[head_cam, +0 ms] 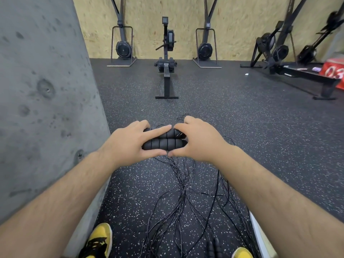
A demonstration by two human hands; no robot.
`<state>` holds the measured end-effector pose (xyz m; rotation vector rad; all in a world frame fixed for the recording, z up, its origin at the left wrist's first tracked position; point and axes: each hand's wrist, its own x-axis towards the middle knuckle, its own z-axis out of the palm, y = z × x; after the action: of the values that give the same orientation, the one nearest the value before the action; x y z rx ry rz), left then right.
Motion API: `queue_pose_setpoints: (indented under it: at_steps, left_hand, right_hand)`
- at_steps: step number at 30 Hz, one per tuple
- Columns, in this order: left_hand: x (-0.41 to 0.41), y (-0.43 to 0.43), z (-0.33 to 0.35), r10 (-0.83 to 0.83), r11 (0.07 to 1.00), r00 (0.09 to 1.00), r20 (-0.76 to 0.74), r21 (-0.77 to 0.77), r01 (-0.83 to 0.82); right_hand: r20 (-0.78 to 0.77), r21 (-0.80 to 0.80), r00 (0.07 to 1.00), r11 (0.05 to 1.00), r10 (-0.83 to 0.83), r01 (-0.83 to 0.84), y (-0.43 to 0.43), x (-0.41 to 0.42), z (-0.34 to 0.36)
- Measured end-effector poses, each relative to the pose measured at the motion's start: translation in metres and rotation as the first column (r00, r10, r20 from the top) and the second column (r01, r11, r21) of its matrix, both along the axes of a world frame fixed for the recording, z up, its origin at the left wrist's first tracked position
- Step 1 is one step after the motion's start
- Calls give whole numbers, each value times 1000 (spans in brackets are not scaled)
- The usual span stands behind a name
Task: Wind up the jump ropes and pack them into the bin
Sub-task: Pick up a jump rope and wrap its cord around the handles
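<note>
Two black ribbed foam jump rope handles (pixel 164 143) lie side by side, held in front of me above the floor. My left hand (pixel 130 144) grips their left ends, with the index finger stretched over the upper handle. My right hand (pixel 197 140) clasps their right ends, thumb underneath. Thin black rope cords (pixel 183 194) hang down from the handles in several loose strands and spread over the floor between my feet. More black handles (pixel 214 246) lie on the floor near the bottom edge. A white rim (pixel 257 235), possibly the bin, shows beside my right forearm.
A grey concrete wall (pixel 46 101) stands close on my left. Ahead, a rowing machine (pixel 166 71) sits on the speckled rubber floor (pixel 242 118), with ski machines (pixel 122 47) against the plywood wall. More rowers (pixel 297 71) and a red box (pixel 334 71) stand at right. My yellow shoes (pixel 100 239) are at the bottom.
</note>
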<state>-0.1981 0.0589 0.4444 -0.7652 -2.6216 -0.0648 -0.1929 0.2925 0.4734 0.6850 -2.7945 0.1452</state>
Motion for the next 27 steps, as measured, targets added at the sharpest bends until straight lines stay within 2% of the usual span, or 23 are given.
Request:
queue_pose_setpoints:
  at_steps: [6,10,12,15,17,21,25,27]
  left_hand:
    - [8,1,1,23,997,993,-115,76,-14]
    - [-1,4,2,23,1000,987,-162,16,-21]
    - [-4,4,2,17,1000,983,-183,15,-15]
    - [-8,-3,2,32,999,975,-218,-4,-34]
    - [-10,-7,0,30,999,975,-218,-14,-33]
    - [-10,-4,-6,16,999,981,-194,-34,-23]
    - [-6,2,-4,15,1000,986,-166,-8,-17]
    - [-3,3,-3,-13,1000,990,-137,-8,12]
  right_hand:
    - [-56,-121,998,992,28,-34,-1,2,-2]
    - [-60,-144,998,989,31,-39,-4,7,0]
    - [-20,-182,999,983,34,-38,-1,9,0]
    - [131,-310,991,950,2,39,6,12,6]
    - [140,-242,989,967,-47,81,8,12,9]
    - [63,-184,998,983,0,11,8,11,11]
    - [-188,-103,964,973,187,-209,14,3,6]
    - [-256,-85,937,961,236,-265,17,-3,8]
